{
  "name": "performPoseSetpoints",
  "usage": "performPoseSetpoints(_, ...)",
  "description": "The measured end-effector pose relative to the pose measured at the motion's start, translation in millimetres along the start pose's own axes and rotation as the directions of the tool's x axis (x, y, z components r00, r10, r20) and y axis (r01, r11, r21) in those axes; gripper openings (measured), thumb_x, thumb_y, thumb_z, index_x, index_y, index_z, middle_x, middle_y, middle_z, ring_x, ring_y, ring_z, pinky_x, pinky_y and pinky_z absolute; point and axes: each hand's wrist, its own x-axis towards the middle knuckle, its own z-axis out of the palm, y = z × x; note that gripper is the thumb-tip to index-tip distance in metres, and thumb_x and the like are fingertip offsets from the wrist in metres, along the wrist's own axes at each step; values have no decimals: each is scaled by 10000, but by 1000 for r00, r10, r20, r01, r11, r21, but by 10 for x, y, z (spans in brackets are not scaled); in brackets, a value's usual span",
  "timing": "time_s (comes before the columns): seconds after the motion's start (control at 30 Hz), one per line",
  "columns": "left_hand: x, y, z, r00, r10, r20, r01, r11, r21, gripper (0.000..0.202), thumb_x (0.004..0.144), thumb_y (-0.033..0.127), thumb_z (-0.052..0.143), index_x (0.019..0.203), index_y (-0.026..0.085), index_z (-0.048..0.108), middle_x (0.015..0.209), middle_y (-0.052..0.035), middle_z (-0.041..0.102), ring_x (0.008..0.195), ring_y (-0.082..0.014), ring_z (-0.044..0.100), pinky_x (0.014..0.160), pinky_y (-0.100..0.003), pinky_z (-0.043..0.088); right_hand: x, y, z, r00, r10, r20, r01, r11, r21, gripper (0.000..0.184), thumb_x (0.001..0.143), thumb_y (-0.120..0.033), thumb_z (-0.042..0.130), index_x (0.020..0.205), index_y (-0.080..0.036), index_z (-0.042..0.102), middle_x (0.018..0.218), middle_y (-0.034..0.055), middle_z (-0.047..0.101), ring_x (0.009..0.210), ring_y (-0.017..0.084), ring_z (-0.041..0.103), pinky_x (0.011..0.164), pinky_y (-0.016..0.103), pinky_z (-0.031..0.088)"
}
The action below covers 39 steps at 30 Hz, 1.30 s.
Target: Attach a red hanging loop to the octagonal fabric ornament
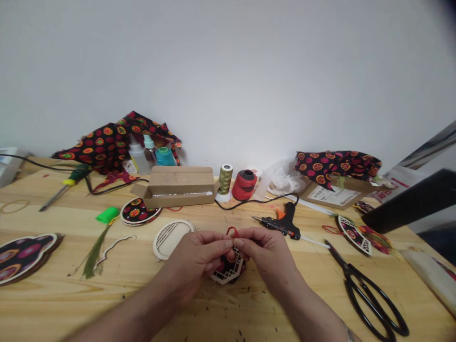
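My left hand and my right hand meet at the middle of the wooden table, fingers pinched together on a red cord loop. Under them lies a small white lattice wooden ornament backed with dark patterned fabric, partly hidden by my fingers. Both hands are closed on the cord at the ornament's top.
Black scissors lie at the right. A black glue gun sits behind my hands, with a red thread spool, an olive spool and a cardboard box. A round lattice disc and green tassel lie left.
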Motion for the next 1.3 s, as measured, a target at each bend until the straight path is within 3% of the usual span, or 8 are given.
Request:
performPoseSetpoints(0.17,5,-2,9,1000,-4,11,4,1000,7,154,690,255,701,621,116,700,585,-16,615,427,-30,319,408,-185,166,0,39,-15,983,-178,-42,168,968,-185,59,674,-193,644,636,-157,672,577,-8,637,544,107,543,539,220,429)
performPoseSetpoints(0.3,-8,10,13,1000,-6,30,6,1000,6,152,701,256,691,657,112,707,593,-15,623,418,-19,310,403,-174,155,-7,55,-39,930,-368,-14,328,845,-422,100,743,-164,572,681,-175,649,644,-5,635,612,121,552,586,225,426)
performPoseSetpoints(0.47,-25,46,26,1000,-3,18,2,1000,25,166,704,267,684,655,109,704,589,-17,642,393,-6,288,400,-172,169,-6,75,-68,926,-378,-3,322,792,-518,131,786,-161,526,690,-177,614,638,0,612,605,129,541,576,230,420)
performPoseSetpoints(0.7,-18,69,26,1000,-13,-8,13,999,-45,166,674,284,716,644,125,681,383,84,440,372,-15,276,410,-156,210,-12,78,-63,903,-429,11,362,747,-557,134,793,-127,517,708,-173,609,654,6,619,612,130,543,580,227,423)
performPoseSetpoints(1.0,-28,51,17,999,-12,34,12,1000,-13,181,660,304,731,624,137,672,394,70,460,398,-34,335,403,-161,195,-17,74,-68,844,-535,46,452,662,-598,137,793,-121,528,699,-179,610,670,5,631,632,126,556,602,224,417)
performPoseSetpoints(1.13,-45,38,29,996,89,-4,-88,984,155,128,678,279,704,641,158,684,501,40,576,466,-67,467,476,-181,362,-23,77,-60,867,-499,2,418,723,-551,114,777,-156,550,690,-183,619,651,1,621,612,127,543,591,231,416)
performPoseSetpoints(1.23,-68,-2,32,935,355,13,-322,831,454,77,722,214,649,668,181,692,660,-1,665,612,-128,587,585,-234,458,-13,85,-54,916,-398,-45,342,836,-429,95,765,-206,565,701,-187,632,648,-1,618,614,132,540,597,242,427)
performPoseSetpoints(1.3,-78,-49,24,802,585,121,-521,586,621,108,759,155,604,729,196,699,726,-10,674,691,-145,614,643,-249,477,-1,85,-50,948,-312,-61,274,901,-335,92,753,-234,575,703,-187,636,639,-4,611,606,132,535,586,243,428)
